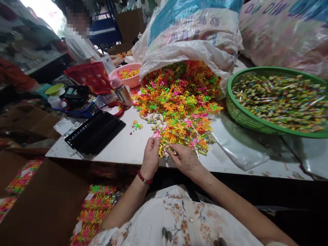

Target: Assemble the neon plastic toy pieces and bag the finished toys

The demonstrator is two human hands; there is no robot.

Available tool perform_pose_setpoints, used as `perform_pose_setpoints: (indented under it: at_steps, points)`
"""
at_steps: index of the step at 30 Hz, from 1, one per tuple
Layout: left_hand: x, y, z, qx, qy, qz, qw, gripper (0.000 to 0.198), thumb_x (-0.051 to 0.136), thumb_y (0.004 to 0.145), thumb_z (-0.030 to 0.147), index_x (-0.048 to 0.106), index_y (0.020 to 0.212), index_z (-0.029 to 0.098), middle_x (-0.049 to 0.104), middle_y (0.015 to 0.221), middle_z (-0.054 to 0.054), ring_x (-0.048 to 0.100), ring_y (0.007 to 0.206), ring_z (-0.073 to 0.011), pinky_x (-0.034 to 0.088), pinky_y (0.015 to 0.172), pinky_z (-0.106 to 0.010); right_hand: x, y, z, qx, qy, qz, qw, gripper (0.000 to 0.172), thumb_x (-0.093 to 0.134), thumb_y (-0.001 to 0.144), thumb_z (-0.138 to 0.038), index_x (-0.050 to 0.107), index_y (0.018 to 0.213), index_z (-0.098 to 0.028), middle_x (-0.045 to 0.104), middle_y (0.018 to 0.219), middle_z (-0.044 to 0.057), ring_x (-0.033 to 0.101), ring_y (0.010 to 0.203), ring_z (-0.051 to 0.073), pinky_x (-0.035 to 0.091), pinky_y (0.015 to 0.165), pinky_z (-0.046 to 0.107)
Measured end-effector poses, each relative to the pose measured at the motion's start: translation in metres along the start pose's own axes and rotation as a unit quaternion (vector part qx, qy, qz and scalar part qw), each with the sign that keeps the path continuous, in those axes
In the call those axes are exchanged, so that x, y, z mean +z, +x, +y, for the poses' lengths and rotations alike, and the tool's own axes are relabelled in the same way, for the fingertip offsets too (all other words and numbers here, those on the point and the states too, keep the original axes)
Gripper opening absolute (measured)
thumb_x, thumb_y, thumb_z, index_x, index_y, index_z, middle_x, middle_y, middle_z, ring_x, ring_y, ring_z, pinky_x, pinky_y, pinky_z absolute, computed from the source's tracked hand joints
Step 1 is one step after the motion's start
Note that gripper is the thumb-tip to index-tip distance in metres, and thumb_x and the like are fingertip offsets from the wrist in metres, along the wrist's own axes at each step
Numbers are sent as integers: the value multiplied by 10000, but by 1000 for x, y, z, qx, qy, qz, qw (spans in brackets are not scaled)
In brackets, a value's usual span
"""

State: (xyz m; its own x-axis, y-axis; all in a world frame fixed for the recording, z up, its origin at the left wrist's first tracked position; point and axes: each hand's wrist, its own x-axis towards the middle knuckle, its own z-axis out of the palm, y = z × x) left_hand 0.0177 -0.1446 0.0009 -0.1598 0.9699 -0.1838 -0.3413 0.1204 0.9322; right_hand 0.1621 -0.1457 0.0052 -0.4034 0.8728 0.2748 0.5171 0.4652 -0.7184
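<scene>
My left hand (151, 154), with a red bead bracelet on the wrist, is closed in a pinch at the table's front edge. A small yellow plastic piece (161, 151) with a looped shape shows right at its fingertips. Close by on the right, my right hand (186, 159) has its thumb and bent forefinger brought together; what they hold is too small to make out. Just beyond both hands spreads a heap of bright plastic pieces (176, 102) in orange, yellow, green and pink. Several short patterned tubes (152, 119) lie among them.
A large woven sack (189, 30) spills the pieces onto the white table (139, 145). A green basket (232, 99) of patterned tubes stands right, beside clear plastic bags (241, 147). Black trays (96, 131), a pink-lidded flask (121, 90) and a pink basin (133, 81) are left. Another person (79, 48) sits behind.
</scene>
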Motion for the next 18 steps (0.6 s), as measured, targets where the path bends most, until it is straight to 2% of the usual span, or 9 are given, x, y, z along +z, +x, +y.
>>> perform_pose_setpoints:
  at_steps: [5,7,12,14,18]
  points:
    - [-2,-1,1,4,64,-5,998,343,581,862,535,451,859,218,438,612,81,388,442,-64,339,413,-179,5,0,0,6,45,17,999,163,555,945,-242,675,1024,-166,721,968,91,670,886,211,479,792,299]
    - [-5,0,1,30,125,0,992,330,535,892,532,455,859,213,415,619,77,380,469,-66,343,448,-182,7,1,0,15,68,21,997,141,570,938,-239,679,997,-172,723,942,78,671,858,202,481,770,291]
    - [-12,1,3,108,288,11,951,291,472,936,486,496,886,201,438,679,50,399,570,-84,347,529,-196,5,1,2,-21,58,28,998,133,546,952,-240,661,959,-173,691,854,61,639,779,181,463,716,276]
    - [-13,2,5,103,302,2,948,285,467,938,480,497,882,202,432,668,49,397,573,-91,336,524,-199,4,1,3,-53,23,18,998,153,513,964,-237,649,952,-168,662,815,61,614,750,180,449,691,276]
    - [-15,4,6,53,237,-9,970,307,530,897,493,497,819,197,419,634,56,371,536,-85,317,488,-193,2,2,3,-99,-26,-3,995,161,477,969,-223,626,941,-168,634,791,60,591,733,181,437,669,273]
